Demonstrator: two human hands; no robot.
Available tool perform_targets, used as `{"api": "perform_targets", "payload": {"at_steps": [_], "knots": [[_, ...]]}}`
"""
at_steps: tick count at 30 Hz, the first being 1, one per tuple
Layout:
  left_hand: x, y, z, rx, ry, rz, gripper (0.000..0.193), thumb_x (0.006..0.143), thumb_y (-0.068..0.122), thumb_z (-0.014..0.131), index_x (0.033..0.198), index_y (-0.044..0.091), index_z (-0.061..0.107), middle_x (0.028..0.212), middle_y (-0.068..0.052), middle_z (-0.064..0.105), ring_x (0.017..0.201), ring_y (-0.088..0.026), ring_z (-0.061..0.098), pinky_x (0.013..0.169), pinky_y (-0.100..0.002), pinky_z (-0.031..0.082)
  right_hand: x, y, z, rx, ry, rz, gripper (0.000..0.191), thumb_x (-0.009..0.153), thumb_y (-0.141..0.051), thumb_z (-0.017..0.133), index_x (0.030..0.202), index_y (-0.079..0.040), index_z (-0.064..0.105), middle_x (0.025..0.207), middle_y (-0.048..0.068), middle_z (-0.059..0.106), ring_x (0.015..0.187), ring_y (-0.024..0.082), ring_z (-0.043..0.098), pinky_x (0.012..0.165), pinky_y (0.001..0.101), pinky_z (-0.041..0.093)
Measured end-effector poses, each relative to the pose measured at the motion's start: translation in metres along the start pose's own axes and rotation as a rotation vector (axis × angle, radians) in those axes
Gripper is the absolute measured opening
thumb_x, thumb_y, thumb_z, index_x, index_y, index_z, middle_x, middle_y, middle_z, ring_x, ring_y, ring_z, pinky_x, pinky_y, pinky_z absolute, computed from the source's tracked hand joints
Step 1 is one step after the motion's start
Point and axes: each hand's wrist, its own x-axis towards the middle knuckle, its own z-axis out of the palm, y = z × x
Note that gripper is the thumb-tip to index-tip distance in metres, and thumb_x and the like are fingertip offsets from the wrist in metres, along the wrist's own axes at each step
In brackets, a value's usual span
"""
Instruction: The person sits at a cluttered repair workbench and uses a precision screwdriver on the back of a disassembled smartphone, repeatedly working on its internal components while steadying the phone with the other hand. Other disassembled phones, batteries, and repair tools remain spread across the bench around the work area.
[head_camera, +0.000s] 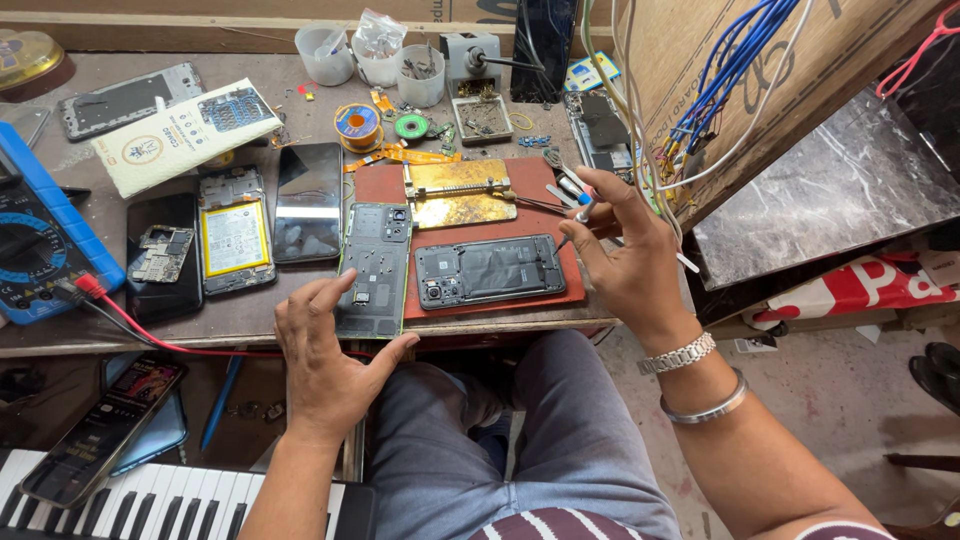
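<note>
My left hand (330, 350) rests with fingers spread on the near end of an opened phone frame (376, 262) that lies at the bench's front edge. My right hand (625, 252) is raised at the right end of a red mat (545, 185) and pinches a thin tool with a blue band (583, 203) between thumb and fingers. On the mat lies another opened black phone (489, 270) with its insides showing. Behind it sits a brass-coloured clamp plate (458, 192).
Left of the mat lie a dark phone screen (309, 200), a phone with a yellow battery (233, 235), a loose circuit board (162, 253) and a blue multimeter (35, 240) with a red lead. Plastic cups (325, 52) stand at the back. Hanging wires (640, 110) are at right; a keyboard (150, 500) is below.
</note>
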Motion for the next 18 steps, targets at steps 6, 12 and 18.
{"api": "perform_targets", "payload": {"at_steps": [6,12,18], "knots": [[0.001,0.0,-0.001,-0.001,0.006,0.008,0.093,0.068,0.04,0.093,0.144,0.014,0.046,0.131,-0.01,0.052,0.122,-0.033,0.047,0.11,-0.048,0.036,-0.002,0.001,0.003,0.222,-0.048,0.002,0.061,0.098,0.002,0.071,0.151,-0.011,0.044,0.115,0.011,0.071,0.099,0.016,0.072,0.083,0.0286,0.062],[-0.001,-0.009,-0.001,0.011,0.048,0.037,0.092,0.069,0.044,0.093,0.143,0.015,0.047,0.132,-0.01,0.053,0.123,-0.034,0.048,0.111,-0.051,0.034,-0.004,0.002,0.007,0.062,-0.065,-0.024,0.064,0.097,0.005,0.076,0.151,-0.012,0.045,0.1,0.009,0.074,0.09,0.016,0.073,0.079,0.0295,0.059],[-0.003,-0.014,-0.003,-0.02,0.049,0.018,0.091,0.071,0.047,0.092,0.145,0.016,0.048,0.133,-0.009,0.052,0.124,-0.033,0.048,0.111,-0.048,0.035,-0.009,0.006,0.011,0.055,-0.067,-0.027,0.071,0.1,0.005,0.077,0.155,-0.012,0.036,0.106,0.013,0.071,0.096,0.018,0.074,0.083,0.0306,0.061]]}}
